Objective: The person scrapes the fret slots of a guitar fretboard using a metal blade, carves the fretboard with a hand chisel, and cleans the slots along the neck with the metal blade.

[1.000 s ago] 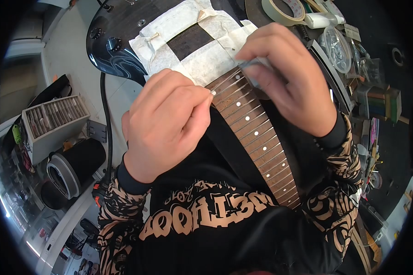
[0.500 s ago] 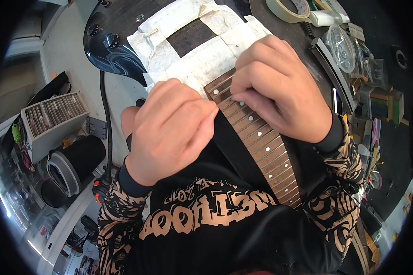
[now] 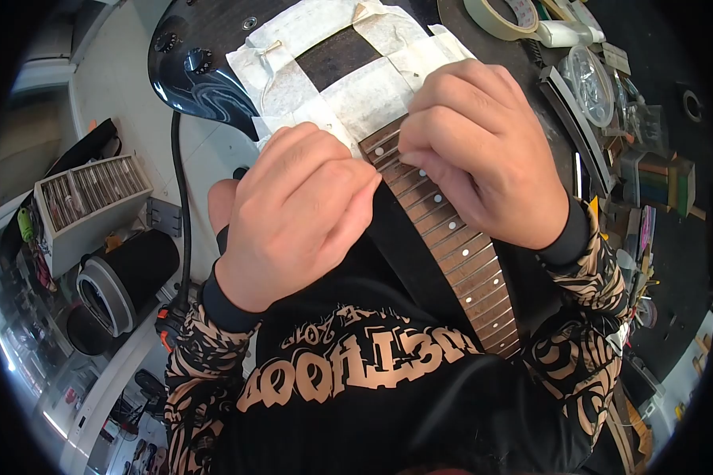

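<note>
Two hands (image 3: 297, 218) (image 3: 491, 162) — one fretboard (image 3: 471, 266), one guitar (image 3: 206, 89)

It's a workshop, plain to see: guitar body (image 3: 339, 62) masked in white, tape roll (image 3: 524, 16) near it, clear plastic tub (image 3: 588, 83) alongside!

L hand (image 3: 297, 214) & R hand (image 3: 487, 150) curled at fretboard (image 3: 458, 241); tape (image 3: 372, 107) on gtr body (image 3: 186, 83).

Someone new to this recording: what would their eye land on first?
Probably the left hand and right hand, fingers curled, close together at the upper end of a dotted fretboard mid-picture. Just above, pale tape surrounds a dark patch on the guitar body. Lower down, big light letters stand out on the black sweatshirt.
</note>
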The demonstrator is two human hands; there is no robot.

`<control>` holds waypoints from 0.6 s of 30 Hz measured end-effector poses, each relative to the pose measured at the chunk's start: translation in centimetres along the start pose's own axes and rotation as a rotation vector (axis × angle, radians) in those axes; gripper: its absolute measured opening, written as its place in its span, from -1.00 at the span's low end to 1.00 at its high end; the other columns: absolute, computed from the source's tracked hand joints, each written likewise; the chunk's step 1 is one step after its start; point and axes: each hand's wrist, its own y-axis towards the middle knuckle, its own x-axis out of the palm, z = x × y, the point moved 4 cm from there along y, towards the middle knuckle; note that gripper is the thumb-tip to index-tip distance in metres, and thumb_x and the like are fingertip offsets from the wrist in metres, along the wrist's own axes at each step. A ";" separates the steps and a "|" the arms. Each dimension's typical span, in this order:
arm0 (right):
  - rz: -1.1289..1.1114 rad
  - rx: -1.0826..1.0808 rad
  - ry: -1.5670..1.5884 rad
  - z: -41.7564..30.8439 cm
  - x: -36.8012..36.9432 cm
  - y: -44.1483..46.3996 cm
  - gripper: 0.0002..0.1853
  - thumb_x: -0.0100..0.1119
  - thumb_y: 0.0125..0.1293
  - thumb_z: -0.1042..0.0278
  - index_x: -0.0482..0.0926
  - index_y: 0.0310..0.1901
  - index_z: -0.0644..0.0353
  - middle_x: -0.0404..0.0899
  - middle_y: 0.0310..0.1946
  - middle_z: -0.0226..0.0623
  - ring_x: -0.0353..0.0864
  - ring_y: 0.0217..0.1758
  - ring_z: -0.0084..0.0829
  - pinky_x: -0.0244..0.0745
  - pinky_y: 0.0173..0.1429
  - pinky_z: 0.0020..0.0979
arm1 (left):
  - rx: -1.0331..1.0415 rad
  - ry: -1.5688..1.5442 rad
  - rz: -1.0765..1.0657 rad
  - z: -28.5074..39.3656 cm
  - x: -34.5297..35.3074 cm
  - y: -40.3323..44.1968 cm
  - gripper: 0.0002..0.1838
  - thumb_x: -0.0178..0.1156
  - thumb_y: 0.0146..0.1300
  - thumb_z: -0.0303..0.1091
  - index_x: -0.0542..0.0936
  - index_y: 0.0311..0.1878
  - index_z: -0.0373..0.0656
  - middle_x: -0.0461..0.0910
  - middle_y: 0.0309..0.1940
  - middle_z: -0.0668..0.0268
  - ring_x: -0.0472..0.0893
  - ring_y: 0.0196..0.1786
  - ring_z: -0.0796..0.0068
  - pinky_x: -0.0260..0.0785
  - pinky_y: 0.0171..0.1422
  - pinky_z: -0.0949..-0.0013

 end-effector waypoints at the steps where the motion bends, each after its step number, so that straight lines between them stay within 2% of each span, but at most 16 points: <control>1: -0.008 0.011 -0.018 0.1 0.1 0.3 -0.74 0.64 0.27 0.51 0.75 -0.07 0.08 0.72 -0.03 -0.33 0.72 0.17 -0.11 0.54 0.27 -0.10 | -0.003 0.015 0.012 -0.1 0.0 0.0 -0.74 0.60 0.23 -0.76 0.78 -0.09 -0.29 0.73 -0.26 0.18 0.69 -0.28 0.16 0.53 -0.16 0.16; 8: 0.026 -0.021 0.051 0.0 0.1 -0.2 -0.74 0.64 0.29 0.49 0.75 -0.05 0.08 0.72 -0.04 -0.36 0.71 0.13 -0.13 0.53 0.24 -0.12 | 0.018 -0.007 -0.004 0.2 0.0 0.0 -0.74 0.60 0.24 -0.76 0.77 -0.10 -0.28 0.72 -0.26 0.18 0.68 -0.27 0.16 0.52 -0.16 0.16; 11: 0.028 -0.036 -0.065 -0.2 0.1 0.4 -0.74 0.64 0.31 0.50 0.74 -0.05 0.08 0.72 -0.05 -0.38 0.71 0.11 -0.15 0.52 0.23 -0.13 | 0.010 0.008 0.010 -0.1 0.0 0.0 -0.74 0.60 0.25 -0.76 0.77 -0.08 -0.27 0.72 -0.25 0.17 0.68 -0.27 0.16 0.52 -0.16 0.16; 18: -0.014 -0.012 0.027 0.6 -0.6 0.5 -0.75 0.63 0.35 0.50 0.74 -0.04 0.07 0.73 -0.06 -0.41 0.70 0.10 -0.16 0.49 0.28 -0.14 | -0.055 0.007 0.054 0.0 -0.2 -0.2 -0.73 0.60 0.28 -0.75 0.76 -0.07 -0.25 0.73 -0.25 0.20 0.67 -0.27 0.22 0.50 -0.20 0.21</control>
